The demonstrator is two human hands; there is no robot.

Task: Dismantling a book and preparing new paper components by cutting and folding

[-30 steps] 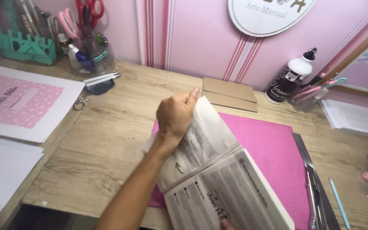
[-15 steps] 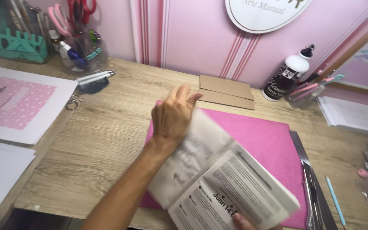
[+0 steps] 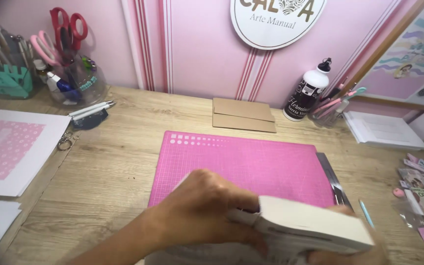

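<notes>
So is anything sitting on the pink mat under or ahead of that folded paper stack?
Nothing visible: the pink cutting mat is bare beyond the folded paper stack, held by both the left hand and right hand.

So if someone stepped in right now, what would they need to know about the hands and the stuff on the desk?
Left hand: gripping the thick, closed white-edged paper block from its left side.
Right hand: under the block's right end, mostly hidden.
The block is blurred, held low over the near edge of the pink gridded cutting mat.
Flat brown cardboard pieces lie untouched behind the mat.
The block is not laid down yet.
</notes>
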